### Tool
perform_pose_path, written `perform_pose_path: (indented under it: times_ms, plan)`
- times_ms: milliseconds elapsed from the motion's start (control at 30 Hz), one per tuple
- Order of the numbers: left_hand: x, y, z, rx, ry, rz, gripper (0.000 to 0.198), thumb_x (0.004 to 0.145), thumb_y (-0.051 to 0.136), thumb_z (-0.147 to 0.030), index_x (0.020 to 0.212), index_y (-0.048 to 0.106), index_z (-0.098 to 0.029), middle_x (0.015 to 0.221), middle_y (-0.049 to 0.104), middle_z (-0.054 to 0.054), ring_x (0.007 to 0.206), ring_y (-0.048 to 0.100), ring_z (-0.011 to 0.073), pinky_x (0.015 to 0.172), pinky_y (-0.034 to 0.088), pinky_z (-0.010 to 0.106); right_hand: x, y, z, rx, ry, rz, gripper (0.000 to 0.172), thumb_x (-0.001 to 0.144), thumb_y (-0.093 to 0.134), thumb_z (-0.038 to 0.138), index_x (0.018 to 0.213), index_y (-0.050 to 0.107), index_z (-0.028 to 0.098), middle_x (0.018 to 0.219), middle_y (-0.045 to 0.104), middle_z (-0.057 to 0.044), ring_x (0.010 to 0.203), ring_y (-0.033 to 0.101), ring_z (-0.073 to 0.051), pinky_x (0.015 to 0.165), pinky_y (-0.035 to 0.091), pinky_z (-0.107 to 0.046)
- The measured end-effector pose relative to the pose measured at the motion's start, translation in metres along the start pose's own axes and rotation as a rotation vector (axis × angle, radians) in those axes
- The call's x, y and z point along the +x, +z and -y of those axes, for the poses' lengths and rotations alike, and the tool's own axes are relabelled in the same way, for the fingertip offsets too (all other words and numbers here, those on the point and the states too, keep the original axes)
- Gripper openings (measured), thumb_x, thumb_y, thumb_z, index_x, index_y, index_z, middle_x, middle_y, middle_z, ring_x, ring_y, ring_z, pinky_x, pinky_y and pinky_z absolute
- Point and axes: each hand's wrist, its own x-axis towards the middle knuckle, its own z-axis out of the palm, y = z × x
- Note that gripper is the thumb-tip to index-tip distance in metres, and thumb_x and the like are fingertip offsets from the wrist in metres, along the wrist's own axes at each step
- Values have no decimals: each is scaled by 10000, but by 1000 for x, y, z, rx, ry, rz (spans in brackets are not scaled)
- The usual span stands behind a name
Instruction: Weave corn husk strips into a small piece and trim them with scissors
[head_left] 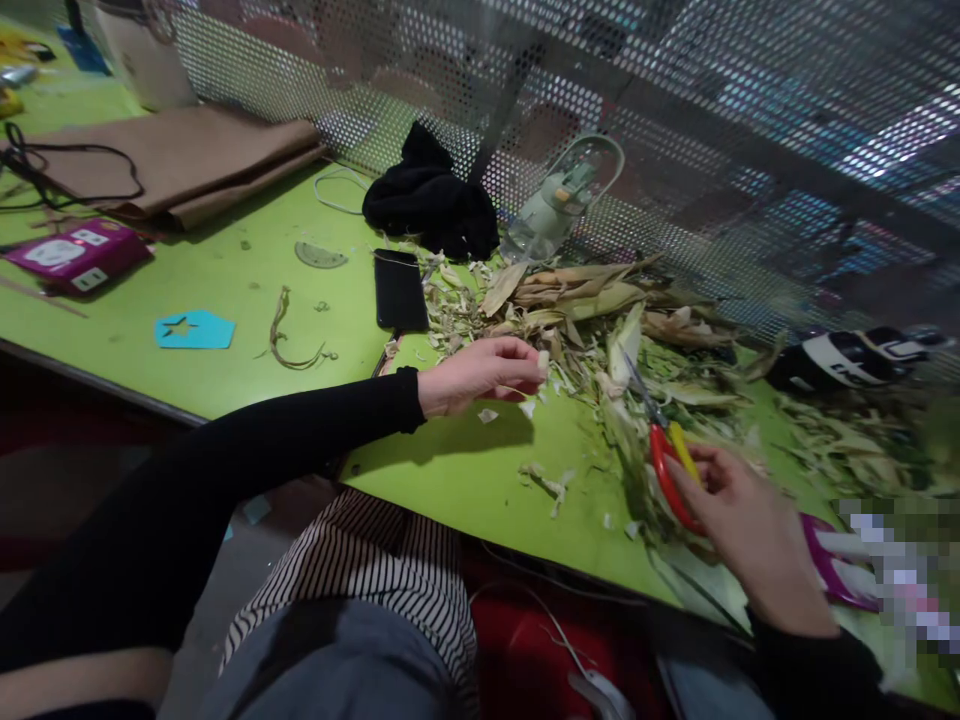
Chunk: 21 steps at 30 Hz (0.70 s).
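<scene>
Between the fingertips of my left hand (491, 375) is a small pale piece of corn husk (543, 365), held over the green table. My right hand (750, 520) grips scissors (667, 450) with one red and one yellow handle. Their blades point up and away, over the heap of dried corn husks (592, 295); whether the tips touch a husk I cannot tell. Small husk scraps (551, 485) lie on the table between my hands. A black phone (400, 290) rests just beyond my left wrist.
A clear bottle with a pale green lid (551, 205) and a black cloth (431, 195) stand against the perforated metal screen (465, 90). A dark bottle (847, 355) lies at right. Leftward are a blue star-cut card (195, 330), purple power strip (79, 255) and brown paper (180, 165).
</scene>
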Motion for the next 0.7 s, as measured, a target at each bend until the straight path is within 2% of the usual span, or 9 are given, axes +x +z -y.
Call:
perform_pose_path:
  times_ms: [100,167,233,300,367,467,567,700]
  plan:
    - [-2,0,0,70,8,24,136,851,644,-81,806,533,-146,759,616,-30,673,592,58,779,492,287,12,-8,-15,-215,56,41,410,820,483,690,788,505,282,722,648,-140,714,649,-381,628,482,-508]
    - [-2,-1,1,125,9,40,129,851,627,-82,816,525,-152,748,607,-35,660,585,57,758,490,282,12,-10,-10,-256,-11,9,372,866,457,624,833,544,264,886,675,-212,979,645,-459,802,486,-574]
    - [-3,-1,4,212,14,64,123,850,611,-81,828,518,-158,727,598,-38,637,571,57,731,480,274,8,-9,8,-276,-169,-107,379,914,451,549,982,607,210,1088,666,-269,1183,576,-485,972,427,-620]
    - [-4,-1,6,344,42,87,103,855,597,-91,840,522,-159,708,597,-32,614,552,58,695,462,263,1,-4,36,-119,-272,-160,400,940,476,510,1112,630,184,1158,671,-241,1124,625,-423,977,457,-590]
    - [-5,-2,8,508,107,101,63,860,596,-114,852,546,-151,721,609,-18,618,546,66,668,446,255,-5,6,67,142,-329,-37,388,935,544,503,1203,637,239,1143,704,-135,926,692,-292,862,548,-483]
    - [-5,-3,9,733,225,67,40,844,627,-153,839,592,-135,789,633,4,675,557,80,665,436,248,-8,28,103,346,-450,109,396,923,606,489,1227,645,239,1088,741,-71,875,712,-218,808,575,-395]
    - [-2,-6,7,851,248,6,47,829,636,-165,848,615,-127,807,643,3,675,551,84,644,426,241,-5,45,115,482,-470,110,283,931,625,451,1079,693,220,979,768,-54,814,714,-195,748,573,-348]
    - [3,-10,8,920,224,-15,86,807,617,-126,893,622,-127,786,652,-5,665,553,90,633,422,244,6,55,109,548,-403,105,251,891,685,451,959,692,210,870,760,-44,745,694,-186,688,559,-333]
